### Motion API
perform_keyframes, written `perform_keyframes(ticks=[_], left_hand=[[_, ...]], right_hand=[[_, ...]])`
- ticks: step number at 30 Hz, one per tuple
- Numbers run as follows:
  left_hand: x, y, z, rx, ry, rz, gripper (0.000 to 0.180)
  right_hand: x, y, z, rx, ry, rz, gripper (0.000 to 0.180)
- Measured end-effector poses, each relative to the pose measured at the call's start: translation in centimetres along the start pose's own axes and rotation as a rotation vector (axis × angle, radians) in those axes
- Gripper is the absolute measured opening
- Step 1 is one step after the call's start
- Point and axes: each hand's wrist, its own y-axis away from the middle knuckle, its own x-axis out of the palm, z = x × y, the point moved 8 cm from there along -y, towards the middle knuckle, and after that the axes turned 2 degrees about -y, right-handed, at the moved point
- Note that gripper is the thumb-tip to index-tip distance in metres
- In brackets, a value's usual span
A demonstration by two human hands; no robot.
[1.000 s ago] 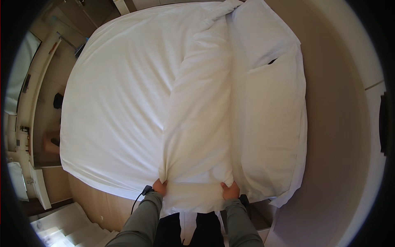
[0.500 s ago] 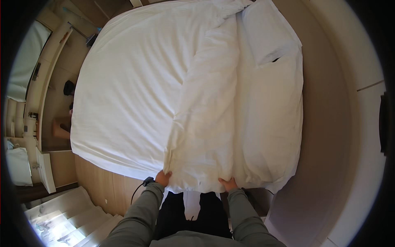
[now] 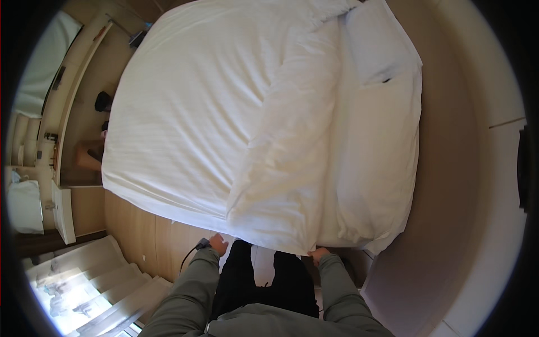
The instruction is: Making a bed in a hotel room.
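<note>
A white duvet [image 3: 185, 106] covers most of the bed, with its upper part folded back into a wide band [image 3: 286, 168]. My right hand [image 3: 319, 256] pinches the near edge of that fold. Just off the bed's near side, my left hand [image 3: 218, 245] holds nothing, its fingers parted and a small gap between it and the fabric. Two white pillows, a near one [image 3: 373, 163] and a far one [image 3: 373, 50], lie along the right end of the bed. A small dark gap shows between them.
Wood flooring [image 3: 132, 224] runs along the bed's near left side. A pale curtain [image 3: 106, 258] hangs at the lower left. Beyond the bed's left end stand a long shelf [image 3: 73, 106] and a brown chair [image 3: 88, 156]. A beige wall panel [image 3: 449, 157] flanks the right.
My left hand has let go of the duvet's fold and drawn slightly left. My right hand keeps the edge and has moved a little right and down. The fold's near end lies flatter.
</note>
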Motion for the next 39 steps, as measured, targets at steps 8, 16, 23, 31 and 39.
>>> perform_keyframes(ticks=[8, 16, 23, 31, 39], left_hand=[[-9.1, 14.0, 7.3, -0.036, 0.098, 0.115, 0.039], [-11.1, 22.8, 30.7, -0.199, 0.503, -0.191, 0.032], [-9.5, 32.7, 48.0, -0.094, 0.532, -0.346, 0.029], [-13.0, 37.0, 65.6, -0.407, 1.028, -0.449, 0.027], [-18.4, 34.9, 79.7, -0.539, 1.29, -0.6, 0.026]], right_hand=[[2.8, 8.2, -0.6, -0.275, 0.949, -0.064, 0.052], [14.2, 18.9, 14.3, -0.664, 0.968, -0.142, 0.034], [35.7, 26.1, 29.2, -0.859, 0.868, -0.141, 0.027], [59.4, 34.4, 42.9, -1.025, 0.91, -0.199, 0.024], [73.6, 32.5, 59.0, -0.898, 0.926, -0.066, 0.024]])
